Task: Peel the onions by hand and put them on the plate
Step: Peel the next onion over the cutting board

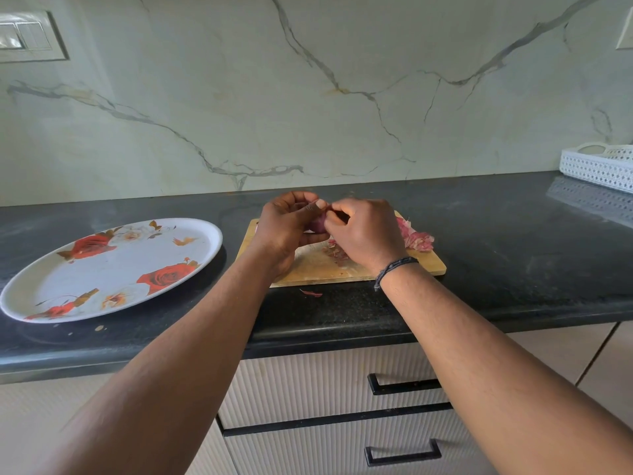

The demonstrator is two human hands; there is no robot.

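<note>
- Head view: the plate (113, 269) lies near the tabletop's (496, 241) left front edge, bare of onions.
- Left hand (286, 228) cups a purple onion (318, 225) above the cutting board (322, 265), fingers curled round it.
- Right hand (364, 231) touches the onion's right side, fingertips pinching at what is probably loose skin; the grip itself is hidden.
- Peels (416, 238) pile at the board's right end.
- The plate lies left of both hands, nearer the left one, so that hand likely carries the onion over; its long axis is hidden.
</note>
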